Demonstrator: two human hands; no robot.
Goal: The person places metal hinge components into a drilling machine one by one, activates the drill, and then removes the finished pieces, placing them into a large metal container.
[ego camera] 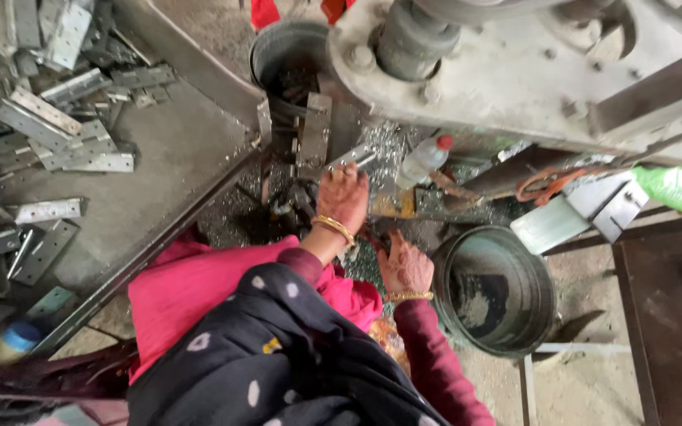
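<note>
Fingers of the left hand (pixel 343 195) are pinching a stiff, sharp-edged steel strip (pixel 354 157) by its near end; the right hand (pixel 406 267) is resting loosely curled, seemingly empty, just beside the metal bucket (pixel 542 272).

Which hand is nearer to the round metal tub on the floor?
Right. The right hand is just beside the metal tub; the left hand is farther away, up by the machine.
</note>
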